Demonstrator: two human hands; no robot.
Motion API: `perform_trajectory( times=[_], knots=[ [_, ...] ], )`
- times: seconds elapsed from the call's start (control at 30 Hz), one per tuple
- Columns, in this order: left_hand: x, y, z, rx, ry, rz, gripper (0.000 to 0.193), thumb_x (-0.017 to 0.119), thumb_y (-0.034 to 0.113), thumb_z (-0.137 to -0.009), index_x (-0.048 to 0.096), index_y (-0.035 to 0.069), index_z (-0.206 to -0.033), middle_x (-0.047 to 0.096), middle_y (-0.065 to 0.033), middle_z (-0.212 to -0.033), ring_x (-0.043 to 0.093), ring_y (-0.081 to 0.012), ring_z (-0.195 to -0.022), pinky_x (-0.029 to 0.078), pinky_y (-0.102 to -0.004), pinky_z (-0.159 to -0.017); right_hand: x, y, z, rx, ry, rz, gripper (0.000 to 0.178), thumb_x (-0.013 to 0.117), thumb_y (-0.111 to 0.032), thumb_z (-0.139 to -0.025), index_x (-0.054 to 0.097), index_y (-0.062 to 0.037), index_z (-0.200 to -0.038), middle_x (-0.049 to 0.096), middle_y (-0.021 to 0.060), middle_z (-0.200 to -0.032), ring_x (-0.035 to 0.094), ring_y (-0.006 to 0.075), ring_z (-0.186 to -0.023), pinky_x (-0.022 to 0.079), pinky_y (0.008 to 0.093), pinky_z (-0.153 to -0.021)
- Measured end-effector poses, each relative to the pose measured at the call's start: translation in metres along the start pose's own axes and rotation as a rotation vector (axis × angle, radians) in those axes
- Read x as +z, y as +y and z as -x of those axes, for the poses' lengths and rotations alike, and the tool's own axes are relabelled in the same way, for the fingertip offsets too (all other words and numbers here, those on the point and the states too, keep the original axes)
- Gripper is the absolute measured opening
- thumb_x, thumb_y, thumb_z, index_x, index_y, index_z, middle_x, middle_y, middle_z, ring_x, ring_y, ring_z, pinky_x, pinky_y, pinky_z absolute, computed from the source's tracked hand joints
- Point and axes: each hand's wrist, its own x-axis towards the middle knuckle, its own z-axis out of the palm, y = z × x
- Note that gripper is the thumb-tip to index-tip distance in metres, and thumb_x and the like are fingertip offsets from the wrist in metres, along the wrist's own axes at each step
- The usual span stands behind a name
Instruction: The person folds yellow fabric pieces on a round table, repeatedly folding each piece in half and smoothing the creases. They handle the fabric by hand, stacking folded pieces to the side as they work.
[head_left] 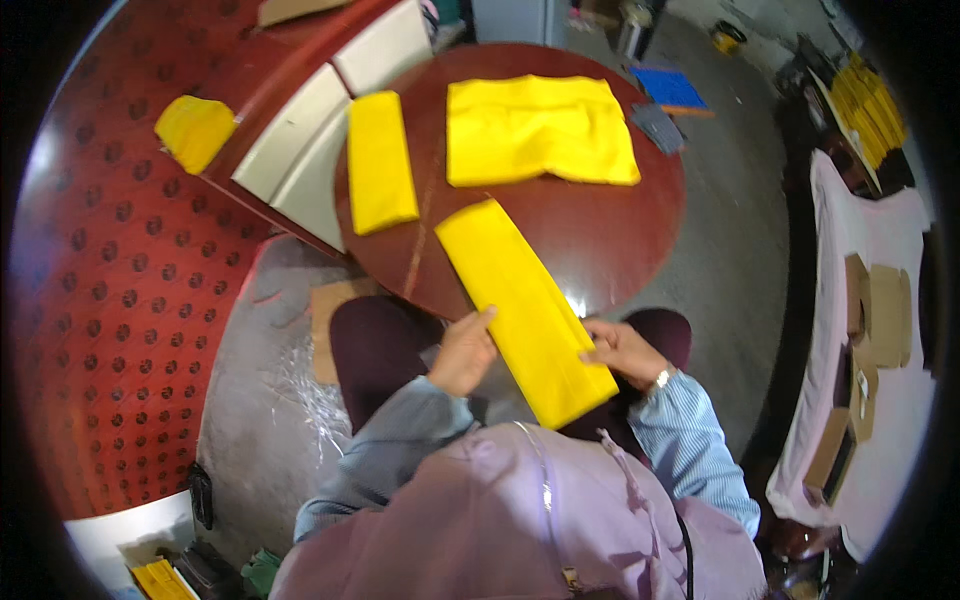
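Observation:
A long folded yellow cloth (530, 320) slants across the near edge of the round table, its near end over my lap. My left hand (465, 352) pinches its left edge, thumb up along the side. On the opposite edge, close to the near end, my right hand (628, 352) is closed, with fingers and thumb on the cloth. A narrow folded yellow strip (380, 162) lies at the table's left side. Toward the far side a wider yellow piece (540, 132) lies spread, slightly wrinkled.
The round brown table (620, 240) abuts a red-topped counter (130, 250) bearing another yellow bundle (196, 132). A grey patterned cloth (657, 128) sits at the table's right rim. Cardboard boxes (885, 315) rest on a pale covered surface at right, near a yellow stack (868, 110).

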Motion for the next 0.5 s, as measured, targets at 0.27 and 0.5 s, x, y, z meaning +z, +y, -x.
perform_trajectory(
  times=[0.27, 0.5],
  knots=[
    [0.032, 0.086, 0.018, 0.323, 0.026, -0.206, 0.042, 0.064, 0.005, -0.108, 0.055, -0.001, -0.148, 0.068, -0.0122, -0.143, 0.068, -0.0222, -0.129, 0.055, -0.0368, -0.109, 0.043, -0.048, -0.025, 0.12, -0.259, 0.129, 0.073, 0.075, -0.006, -0.102, 0.041, -0.0082, -0.166, 0.07, 0.0032, -0.139, 0.067, 0.0103, -0.121, 0.052, 0.0307, -0.109],
    [0.003, 0.275, -0.027, 0.477, -0.133, -0.494, 0.051, 0.065, 0.003, -0.106, 0.048, 0.0, -0.154, 0.069, -0.0116, -0.139, 0.072, -0.0205, -0.121, 0.063, -0.0345, -0.099, 0.116, -0.101, -0.174, -0.258, -0.218, 0.294, 0.079, 0.073, -0.013, -0.102, 0.032, -0.0098, -0.169, 0.074, 0.0074, -0.119, 0.067, 0.0102, -0.079, 0.057, 0.0272, -0.067]
  ],
)
